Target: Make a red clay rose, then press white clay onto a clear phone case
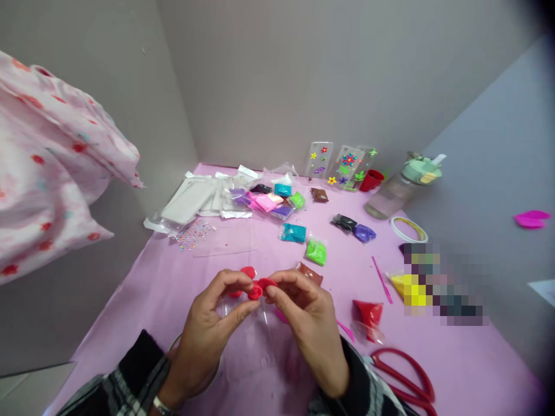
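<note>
Near the table's front, my left hand pinches a small rolled red clay rose between thumb and fingers. My right hand is closed on a thin red clay petal, which touches the rose's side. Behind my left fingers shows another flat piece of red clay, partly hidden. A clear plastic case lies under my hands. Right of my right hand is an opened packet of red clay. A pink modelling tool sticks out beside my right wrist.
Red-handled scissors lie at front right, near a yellow clay packet and tape roll. A water bottle and decorated clear cases stand at the back. Several clay packets are mid-table; patterned cloth hangs left.
</note>
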`<action>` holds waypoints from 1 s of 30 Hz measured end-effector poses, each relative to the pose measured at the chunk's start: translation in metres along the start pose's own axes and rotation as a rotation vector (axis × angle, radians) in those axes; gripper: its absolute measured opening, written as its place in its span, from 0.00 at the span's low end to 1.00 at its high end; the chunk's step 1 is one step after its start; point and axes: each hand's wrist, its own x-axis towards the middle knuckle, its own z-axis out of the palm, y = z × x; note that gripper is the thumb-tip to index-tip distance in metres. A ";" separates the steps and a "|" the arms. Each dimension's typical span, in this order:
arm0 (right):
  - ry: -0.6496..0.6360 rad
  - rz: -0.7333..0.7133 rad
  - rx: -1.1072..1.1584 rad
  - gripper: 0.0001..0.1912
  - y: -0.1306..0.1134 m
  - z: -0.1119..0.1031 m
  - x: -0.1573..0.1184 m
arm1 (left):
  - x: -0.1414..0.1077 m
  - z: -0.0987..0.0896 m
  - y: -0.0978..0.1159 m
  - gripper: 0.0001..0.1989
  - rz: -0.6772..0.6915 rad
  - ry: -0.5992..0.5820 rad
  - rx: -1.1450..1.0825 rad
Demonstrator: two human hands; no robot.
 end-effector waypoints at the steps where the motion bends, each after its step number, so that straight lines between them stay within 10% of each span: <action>1: 0.000 0.002 0.004 0.02 0.000 0.001 -0.001 | -0.001 0.000 -0.002 0.10 -0.027 0.013 -0.015; 30: -0.035 -0.078 -0.032 0.04 0.005 0.006 -0.009 | 0.004 -0.002 0.003 0.07 0.024 -0.018 -0.034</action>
